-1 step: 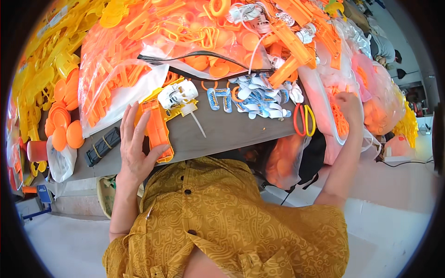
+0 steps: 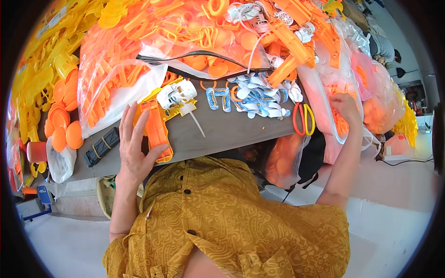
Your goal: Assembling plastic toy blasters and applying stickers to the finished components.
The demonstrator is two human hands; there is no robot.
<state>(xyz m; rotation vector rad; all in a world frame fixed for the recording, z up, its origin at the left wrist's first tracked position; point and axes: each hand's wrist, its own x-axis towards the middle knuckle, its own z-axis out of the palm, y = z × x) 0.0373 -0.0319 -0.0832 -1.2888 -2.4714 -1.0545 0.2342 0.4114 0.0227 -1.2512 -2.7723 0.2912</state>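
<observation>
My left hand (image 2: pixel 133 146) lies over the left edge of an orange gun-shaped plastic shell (image 2: pixel 158 132), fingers stretched and apart, thumb across its lower end. Next to that shell is a yellow half shell (image 2: pixel 175 111) with a white mechanism (image 2: pixel 177 94) in it, and a thin clear stick (image 2: pixel 197 124) points out toward me. On the right, my right hand (image 2: pixel 346 107) reaches down into a clear plastic bag (image 2: pixel 328 135) of small orange parts (image 2: pixel 341 126). Its fingertips are hidden among the bag's contents, so their grip does not show.
Blue-and-white labels (image 2: pixel 262 99) lie in a heap at mid-table, near red-and-yellow-handled scissors (image 2: pixel 303 119). A banded black bundle (image 2: pixel 103 147) sits at left beside orange discs (image 2: pixel 59 120). Large bags of orange parts (image 2: pixel 109 88) and yellow parts (image 2: pixel 41 78) fill the back.
My right hand has shifted slightly to the left and lower over the bag, its fingers reaching further in. The left hand and the shells stay in place.
</observation>
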